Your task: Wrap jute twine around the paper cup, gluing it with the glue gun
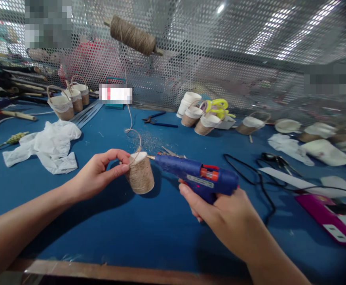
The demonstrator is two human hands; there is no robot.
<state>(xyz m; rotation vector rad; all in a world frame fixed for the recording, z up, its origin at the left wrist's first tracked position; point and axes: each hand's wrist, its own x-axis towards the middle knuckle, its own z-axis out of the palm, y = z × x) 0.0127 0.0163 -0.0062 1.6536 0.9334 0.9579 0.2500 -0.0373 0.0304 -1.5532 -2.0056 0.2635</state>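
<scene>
A small twine-wrapped cup (141,177) with a white inside stands slightly tilted on the blue table. My left hand (107,170) pinches its rim at the left side between thumb and fingers. Thin twine (130,118) runs down from a spool (133,35) to the cup's top, and some of it lies by my fingertips. In my right hand (220,213) is a blue hot glue gun (196,174), gripped by its handle. The gun's metal nozzle points left, at the cup's upper right rim; whether it touches cannot be made out.
Dark pliers (161,120) lie behind the cup, and scissors show partly behind the gun. Small handled baskets (60,107) stand back left; others (207,123) stand back right. White lace fabric (51,146) lies left. A black cable (262,194) and magenta power strip (324,217) are right.
</scene>
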